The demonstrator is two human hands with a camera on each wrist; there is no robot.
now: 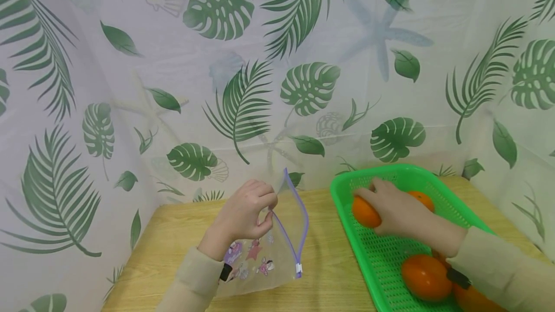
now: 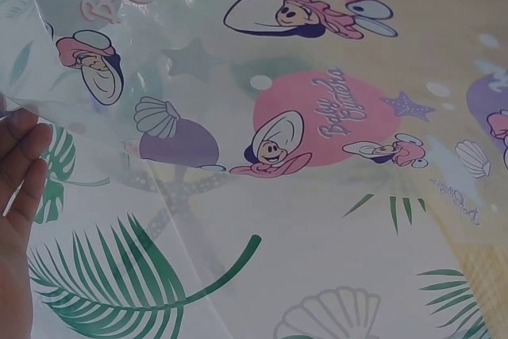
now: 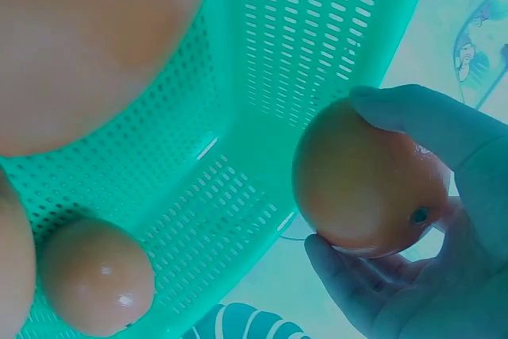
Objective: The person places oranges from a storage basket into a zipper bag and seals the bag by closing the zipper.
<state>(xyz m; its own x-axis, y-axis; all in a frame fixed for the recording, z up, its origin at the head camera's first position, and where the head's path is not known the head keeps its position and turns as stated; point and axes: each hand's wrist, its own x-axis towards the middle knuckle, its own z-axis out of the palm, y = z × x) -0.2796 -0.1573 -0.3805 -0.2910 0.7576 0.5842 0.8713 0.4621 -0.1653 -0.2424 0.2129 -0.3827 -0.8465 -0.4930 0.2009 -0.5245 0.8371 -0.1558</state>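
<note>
My left hand [image 1: 248, 212] pinches the upper edge of a clear zip bag [image 1: 277, 266] printed with pink and purple cartoon shells and stars. The bag's purple zip rims [image 1: 306, 223] stand apart at the top, with a white slider at the lower right end. In the left wrist view the printed bag [image 2: 317, 117] fills the upper part, fingertips at its left edge. Over the left side of a green basket [image 1: 357, 247], my right hand [image 1: 401, 211] grips an orange [image 1: 365, 212]. The right wrist view shows thumb and fingers around that orange [image 3: 361, 184].
Inside the basket lie more oranges: one behind the right hand [image 1: 421, 200], a large one nearer [image 1: 427, 278], and others partly covered by the right sleeve [image 1: 503, 266]. Leaf-printed sheeting [image 1: 260, 110] stands behind and beside the wooden tabletop [image 1: 329, 264].
</note>
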